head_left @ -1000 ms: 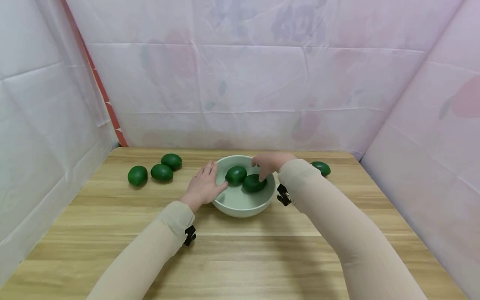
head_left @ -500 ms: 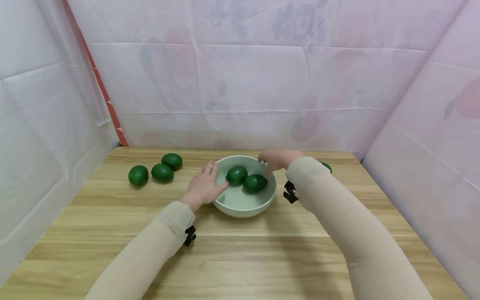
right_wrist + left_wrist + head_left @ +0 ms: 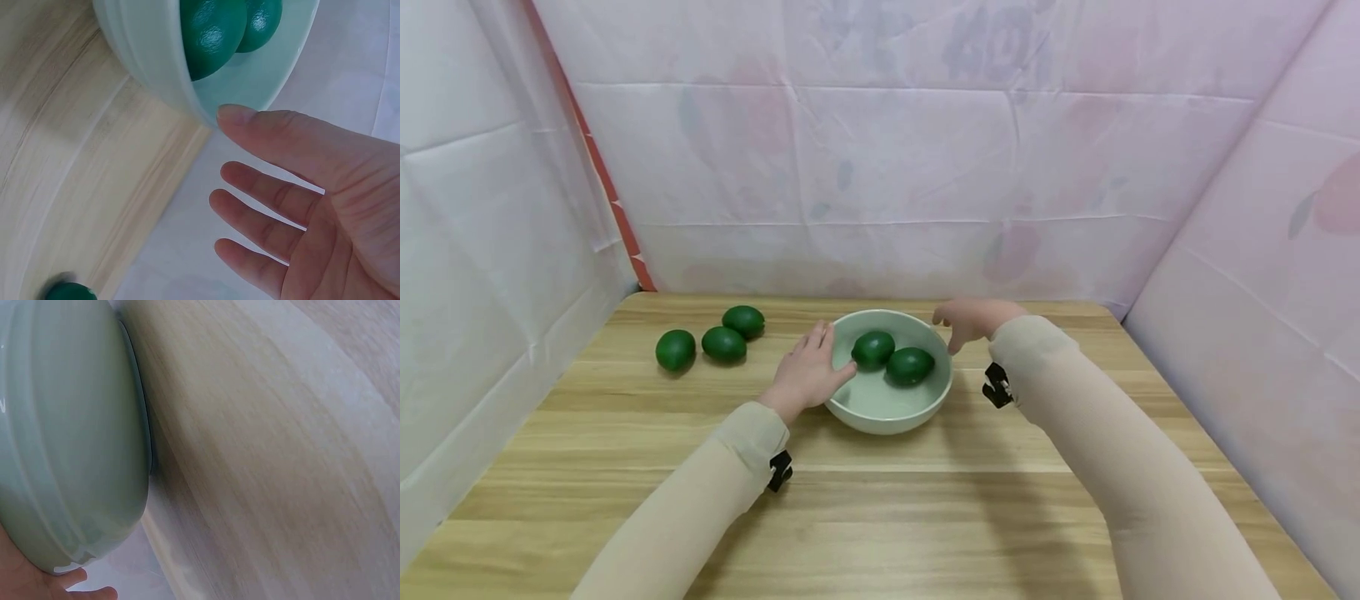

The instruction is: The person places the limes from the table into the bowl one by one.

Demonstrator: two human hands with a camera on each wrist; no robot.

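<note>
The left hand [image 3: 808,372] rests flat against the near-left wall of the pale green bowl [image 3: 880,408], fingers straight and relaxed, holding nothing; the left wrist view shows only the bowl's outer wall [image 3: 69,444] and fingertips at its base. The right hand [image 3: 973,321] hovers just beyond the bowl's right rim, empty, with fingers loosely spread (the right wrist view shows the palm [image 3: 325,206] open, the thumb close to the rim). Two green fruits [image 3: 891,357] lie touching in the bowl. Three more green fruits [image 3: 709,337] sit in a cluster on the surface [image 3: 880,500] well to the left, and one lone green fruit [image 3: 69,292] shows at the lower edge of the right wrist view, hidden behind the right forearm in the head view.

The work appears to be gathering fruits into the bowl, with the right hand nearest the lone fruit. To do it well, the person would curl the fingers fully round the smooth, rounded fruit, since it could roll, and keep the left hand bracing the bowl so it does not slide.
</note>
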